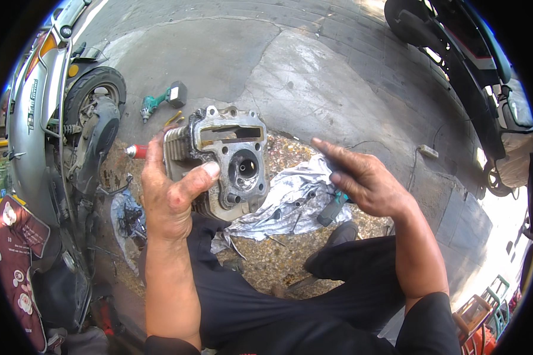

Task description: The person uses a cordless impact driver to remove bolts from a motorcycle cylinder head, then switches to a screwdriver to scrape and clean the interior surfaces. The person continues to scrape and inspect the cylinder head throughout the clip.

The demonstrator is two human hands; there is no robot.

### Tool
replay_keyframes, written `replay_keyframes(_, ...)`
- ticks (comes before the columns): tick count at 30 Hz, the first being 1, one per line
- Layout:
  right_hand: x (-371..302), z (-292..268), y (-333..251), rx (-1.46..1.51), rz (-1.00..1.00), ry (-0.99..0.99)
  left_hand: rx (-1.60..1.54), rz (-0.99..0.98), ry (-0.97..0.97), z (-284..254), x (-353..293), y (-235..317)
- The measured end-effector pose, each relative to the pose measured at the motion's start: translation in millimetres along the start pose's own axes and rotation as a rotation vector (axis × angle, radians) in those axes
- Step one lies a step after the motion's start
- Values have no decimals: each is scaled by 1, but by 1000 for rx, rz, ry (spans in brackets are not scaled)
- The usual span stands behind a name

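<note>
My left hand (170, 192) grips a finned metal engine cylinder head (230, 155), with its thumb on the flat face and the other fingers behind the fins, mostly hidden. The flat face is turned up toward me, showing a long slot and a round chamber with small holes. My right hand (370, 184) is off to the right, apart from the cylinder head. Its fingers are stretched out and hold nothing. Below both hands lies a stained white cloth (287, 183) with small dark parts on it. A green and black tool (334, 210) rests on the cloth, partly covered by my right hand.
A green cordless driver (163, 102), a red can (137, 151) and a yellow-handled tool (176, 117) lie on the ground beyond my left hand. A scooter (92, 118) stands at left. Another two-wheeler (456, 65) is at upper right. Metal parts (130, 220) sit on a bluish cloth.
</note>
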State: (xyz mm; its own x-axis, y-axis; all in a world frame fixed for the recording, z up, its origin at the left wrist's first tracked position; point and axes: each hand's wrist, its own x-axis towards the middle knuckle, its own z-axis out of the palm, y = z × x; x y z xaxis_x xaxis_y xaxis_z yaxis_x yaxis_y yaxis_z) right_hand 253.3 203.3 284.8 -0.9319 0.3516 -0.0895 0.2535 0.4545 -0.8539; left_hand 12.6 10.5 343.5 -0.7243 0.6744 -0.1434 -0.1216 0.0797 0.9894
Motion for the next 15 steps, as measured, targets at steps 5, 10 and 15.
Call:
replay_keyframes(5, 11, 7, -61, -151, -45, -212, 34, -31, -34, 0, -5, -2)
replay_keyframes(10, 20, 18, -64, -123, -40, -366, 122, -12, -82, 2, -8, -1)
replay_keyframes(15, 33, 28, -48, 341, -11, -459, 207, 83, -124, 2, -4, -2)
